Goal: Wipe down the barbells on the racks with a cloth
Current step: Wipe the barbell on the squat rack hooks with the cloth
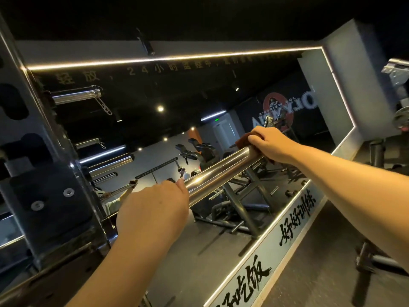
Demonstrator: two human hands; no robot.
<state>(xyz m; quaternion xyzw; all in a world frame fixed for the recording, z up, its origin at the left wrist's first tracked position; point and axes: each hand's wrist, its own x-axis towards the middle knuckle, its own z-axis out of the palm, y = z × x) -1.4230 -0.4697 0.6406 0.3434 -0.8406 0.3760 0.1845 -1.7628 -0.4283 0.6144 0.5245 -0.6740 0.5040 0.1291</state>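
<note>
A shiny steel barbell sleeve (219,171) runs from lower left to upper right across the middle of the view. My left hand (152,209) grips the sleeve near its inner end, close to the rack. My right hand (269,144) curls over the sleeve's outer end and holds a dark brown cloth (242,140) against the metal. Part of the cloth shows above the bar and a bit hangs below my wrist.
A black rack upright (47,178) with bolts and holes stands at the left, with chrome storage pegs (75,96) sticking out. Behind the bar is a large wall mirror (188,96) edged by a light strip, reflecting gym machines. More equipment (396,120) sits at the far right.
</note>
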